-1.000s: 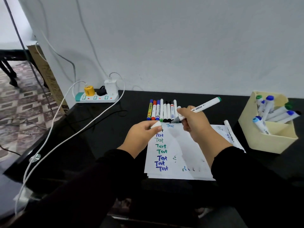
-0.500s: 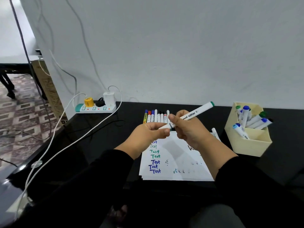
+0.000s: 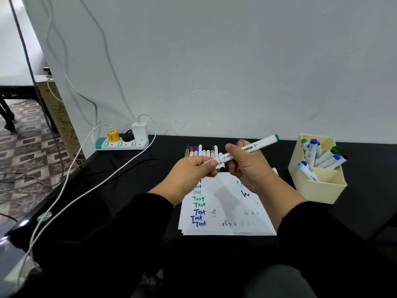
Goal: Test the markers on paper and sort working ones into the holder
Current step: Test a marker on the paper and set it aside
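Sorting looks partway done: several markers (image 3: 322,159) stand in the holder (image 3: 318,188), a row of markers (image 3: 204,152) lies untested, right hand (image 3: 247,166) grips a green-ended marker (image 3: 251,148) while left hand (image 3: 193,171) pinches its cap end.

A person seen from their own head: 2 bare hands, left hand (image 3: 191,173) and right hand (image 3: 249,166), emerge from long black sleeves (image 3: 129,233) of plain, loose fabric with no visible markings. The cuffs end at the wrists. Below the sleeves, a grey trouser leg (image 3: 279,282) shows.
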